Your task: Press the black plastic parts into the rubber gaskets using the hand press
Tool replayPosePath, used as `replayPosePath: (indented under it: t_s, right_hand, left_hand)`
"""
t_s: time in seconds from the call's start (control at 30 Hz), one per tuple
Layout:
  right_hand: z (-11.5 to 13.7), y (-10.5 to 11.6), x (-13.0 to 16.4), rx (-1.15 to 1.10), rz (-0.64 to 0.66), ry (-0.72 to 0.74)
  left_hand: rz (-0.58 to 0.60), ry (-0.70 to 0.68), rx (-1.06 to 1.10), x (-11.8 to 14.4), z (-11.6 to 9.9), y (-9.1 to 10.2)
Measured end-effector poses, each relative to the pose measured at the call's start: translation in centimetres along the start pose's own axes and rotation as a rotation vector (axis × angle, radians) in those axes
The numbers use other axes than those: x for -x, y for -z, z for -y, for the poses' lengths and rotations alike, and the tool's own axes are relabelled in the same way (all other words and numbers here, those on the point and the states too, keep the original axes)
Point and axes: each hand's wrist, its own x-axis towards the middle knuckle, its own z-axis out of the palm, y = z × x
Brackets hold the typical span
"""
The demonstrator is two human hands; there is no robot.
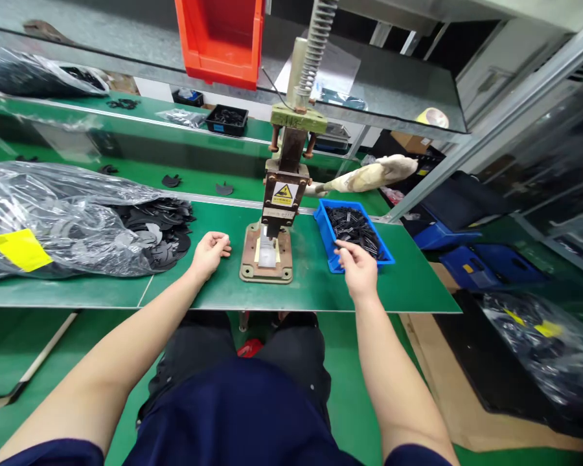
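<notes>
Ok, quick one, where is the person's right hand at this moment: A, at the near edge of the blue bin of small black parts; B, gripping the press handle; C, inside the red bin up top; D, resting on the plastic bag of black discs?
A: the right hand is at the near edge of the blue bin, fingers reaching toward the small black parts, well away from the press.

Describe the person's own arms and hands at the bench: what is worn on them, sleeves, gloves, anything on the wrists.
Both arms are bare from the upper arm down. Short dark navy sleeves show only at the bottom edge of the picture. The left hand and the right hand wear no gloves. No watch, band or ring shows on either wrist or on the fingers in view.
</notes>
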Motion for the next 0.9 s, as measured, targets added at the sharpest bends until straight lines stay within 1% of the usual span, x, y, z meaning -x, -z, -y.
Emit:
replayPosePath:
  t_s: [0.03, 0.07, 0.1, 0.13, 0.2, 0.27, 0.3, 0.37, 0.47, 0.53, 0.6, 0.63, 0.7, 0.77, 0.83, 0.87, 0.9]
  right_hand:
    - [0.8, -1.0, 1.8, -0.082, 0.049, -0.012]
    - [1.6, -2.1, 3.6, -0.160, 0.098, -0.026]
    - [2.5, -3.0, 5.5, -0.231, 0.147, -0.043]
    - [3.3, -4.0, 7.3, -0.296, 0.193, -0.061]
    - [4.8, -5.5, 10.7, -0.403, 0.277, -0.099]
    - [6.1, -6.6, 13.5, -0.486, 0.347, -0.129]
    - [6.6, -7.0, 14.7, -0.520, 0.374, -0.140]
    - [7.5, -7.6, 16.8, -0.573, 0.416, -0.155]
    - [8.3, -8.1, 18.9, -0.615, 0.463, -0.167]
    - [8.7, -8.2, 19.7, -0.623, 0.485, -0.171]
    - [8.9, -8.2, 20.2, -0.622, 0.498, -0.172]
    - [9.0, -8.2, 20.4, -0.619, 0.504, -0.170]
    - [9.0, -8.0, 20.5, -0.605, 0.518, -0.159]
    - [8.9, -7.6, 20.5, -0.582, 0.536, -0.130]
    - [8.8, -7.1, 20.4, -0.552, 0.572, -0.085]
    - [8.7, -6.9, 20.3, -0.524, 0.601, -0.048]
    - [8.5, -6.5, 20.1, -0.487, 0.631, -0.001]
  left_hand:
    - [-0.007, -0.036, -0.009, 1.7, -0.8, -0.3]
    - [0.019, -0.083, -0.033, 3.7, -1.6, -0.5]
    - [0.078, -0.121, -0.051, 5.8, -2.6, -0.8]
    - [0.158, -0.155, -0.060, 8.1, -3.5, -1.0]
    - [0.355, -0.247, -0.079, 12.4, -5.3, -1.1]
    - [0.500, -0.339, -0.096, 15.8, -6.7, -0.9]
    - [0.552, -0.387, -0.107, 17.1, -7.1, -0.6]
    - [0.611, -0.484, -0.126, 18.9, -7.7, 0.1]
    - [0.616, -0.579, -0.120, 20.5, -8.2, 1.1]
    - [0.594, -0.579, -0.103, 21.2, -8.5, 1.7]
    - [0.581, -0.535, -0.093, 21.8, -8.7, 2.1]
    - [0.591, -0.487, -0.084, 22.0, -8.8, 2.2]
    - [0.632, -0.317, -0.039, 22.1, -9.0, 2.3]
    - [0.705, -0.078, 0.036, 21.9, -8.9, 2.2]
    - [0.819, 0.137, 0.111, 21.7, -8.8, 2.0]
    - [0.882, 0.208, 0.144, 21.6, -8.7, 1.8]
    - [0.936, 0.248, 0.171, 21.4, -8.5, 1.5]
